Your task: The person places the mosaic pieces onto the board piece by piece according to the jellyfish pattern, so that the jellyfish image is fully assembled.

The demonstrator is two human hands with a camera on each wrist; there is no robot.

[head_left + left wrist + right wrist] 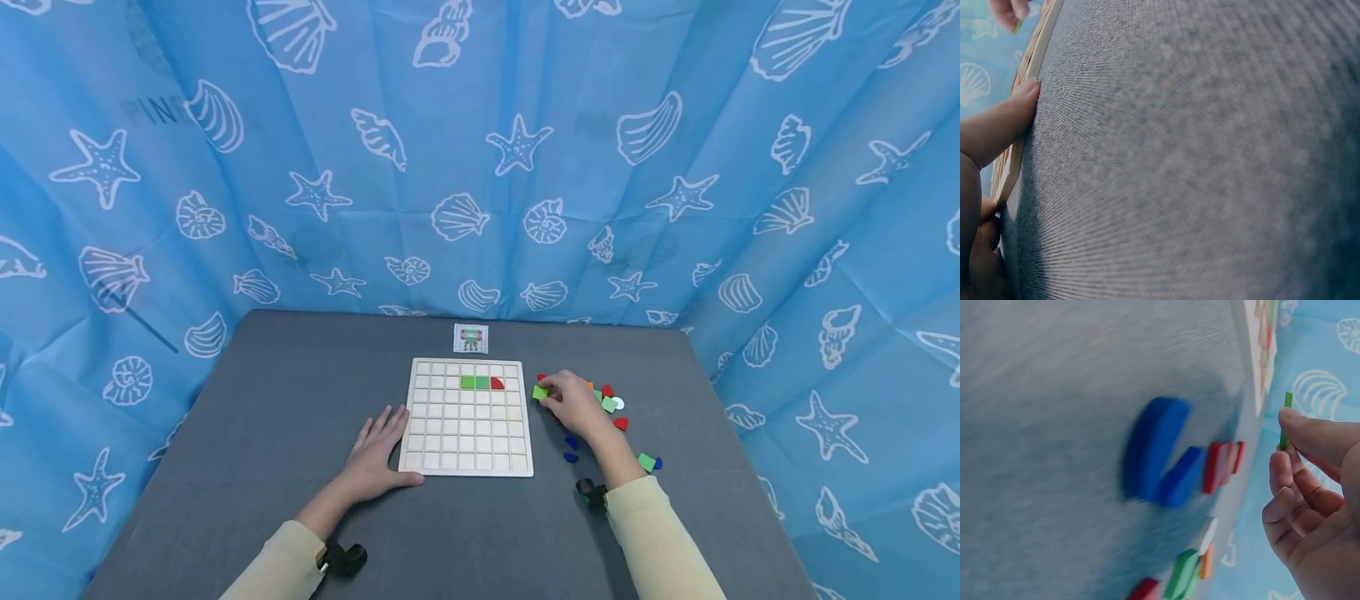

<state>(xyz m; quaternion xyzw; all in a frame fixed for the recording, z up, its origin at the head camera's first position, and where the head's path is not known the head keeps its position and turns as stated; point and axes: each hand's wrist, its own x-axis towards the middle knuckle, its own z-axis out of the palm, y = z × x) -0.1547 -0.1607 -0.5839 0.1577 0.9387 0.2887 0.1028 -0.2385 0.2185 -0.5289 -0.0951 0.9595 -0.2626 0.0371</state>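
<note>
On grey surface (300, 358): left hand (375, 457), fingers spread, rests against gridded wooden board (467, 439), likely steadying it; right hand (576, 407) pinches light-green square tile (539, 392), presumably for fine control.

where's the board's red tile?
Head view: red quarter-circle tile is on the grid board, second row from top, immediately right of two green square tiles.

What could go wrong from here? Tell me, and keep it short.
The green square is thin and pinched in the right hand, so it might slip. The left hand touches the edge of the board; a push could shift it. Loose blue pieces lie near the right hand and might get knocked.
</note>
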